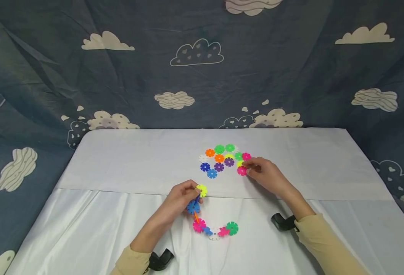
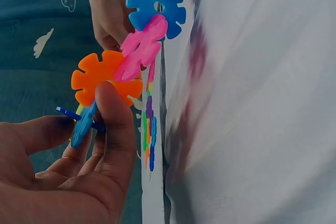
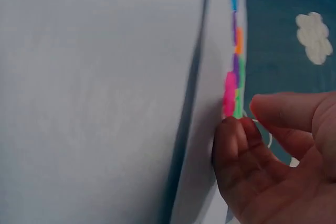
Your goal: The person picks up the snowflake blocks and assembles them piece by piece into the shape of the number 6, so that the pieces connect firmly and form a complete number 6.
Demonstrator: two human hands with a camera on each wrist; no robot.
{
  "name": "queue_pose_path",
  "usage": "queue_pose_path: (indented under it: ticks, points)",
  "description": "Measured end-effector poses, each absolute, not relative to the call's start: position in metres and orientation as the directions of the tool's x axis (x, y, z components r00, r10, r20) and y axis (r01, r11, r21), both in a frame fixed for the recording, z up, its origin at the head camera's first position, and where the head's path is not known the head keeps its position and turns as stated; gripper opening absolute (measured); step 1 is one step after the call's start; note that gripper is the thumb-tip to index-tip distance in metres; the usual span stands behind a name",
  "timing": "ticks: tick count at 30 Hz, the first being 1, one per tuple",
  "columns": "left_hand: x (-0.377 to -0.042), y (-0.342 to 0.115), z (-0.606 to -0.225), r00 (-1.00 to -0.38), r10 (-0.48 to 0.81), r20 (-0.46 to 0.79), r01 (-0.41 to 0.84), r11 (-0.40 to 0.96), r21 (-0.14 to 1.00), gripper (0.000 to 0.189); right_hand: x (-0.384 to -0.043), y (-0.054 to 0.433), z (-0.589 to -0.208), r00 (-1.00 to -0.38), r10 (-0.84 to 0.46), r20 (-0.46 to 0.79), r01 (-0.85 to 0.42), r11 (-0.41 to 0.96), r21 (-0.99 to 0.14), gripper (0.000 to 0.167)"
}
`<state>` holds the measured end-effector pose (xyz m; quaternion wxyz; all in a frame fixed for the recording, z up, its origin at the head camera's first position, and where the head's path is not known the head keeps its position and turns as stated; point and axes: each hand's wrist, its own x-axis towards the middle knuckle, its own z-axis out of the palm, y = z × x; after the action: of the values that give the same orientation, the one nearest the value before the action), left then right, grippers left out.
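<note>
My left hand (image 1: 179,198) pinches one end of a chain of interlocked, notched plastic flower discs. At that end are a yellow disc (image 1: 203,190) and a blue disc (image 1: 193,207); the chain curves down past a pink disc (image 1: 198,225) to a green disc (image 1: 232,228). In the left wrist view, an orange disc (image 2: 86,80) stands by the thumb. My right hand (image 1: 267,175) reaches to the right edge of the loose discs, fingertips right at a yellow disc (image 1: 240,163) and a pink disc (image 1: 241,170). Its thumb and fingers are parted in the right wrist view.
Several loose flower discs lie flat in a cluster, among them an orange disc (image 1: 210,152), a purple disc (image 1: 219,167) and a light blue disc (image 1: 212,173). White cloth (image 1: 119,160) covers the table. Behind it hangs a dark cloud-print curtain (image 1: 136,84).
</note>
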<state>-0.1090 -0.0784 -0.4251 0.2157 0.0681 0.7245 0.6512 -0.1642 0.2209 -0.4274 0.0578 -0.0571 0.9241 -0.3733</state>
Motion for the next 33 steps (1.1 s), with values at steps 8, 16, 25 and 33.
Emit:
queue_pose_path:
  ticks: [8,16,25,33]
  points:
    - [-0.111,-0.079,-0.425,-0.884,0.386,-0.262,-0.242,0.102,0.965,0.016,-0.174,0.216,-0.434,-0.977,-0.210,-0.047,-0.140,0.785,-0.604,0.033]
    - [-0.112,-0.080,-0.427,-0.885,0.380,-0.269,-0.255,0.088,0.963,0.016,-0.163,0.208,-0.428,-0.988,-0.135,-0.073,-0.075,0.841,-0.536,0.032]
    - [-0.111,-0.079,-0.426,-0.874,0.403,-0.272,-0.264,0.076,0.961,0.018,-0.133,0.196,-0.414,-0.993,-0.115,-0.030,-0.068,0.752,-0.656,0.029]
    - [-0.109,-0.077,-0.423,-0.857,0.453,-0.245,-0.243,0.063,0.968,0.018,-0.105,0.177,-0.398,-0.995,-0.103,0.005,-0.066,0.610,-0.790,0.021]
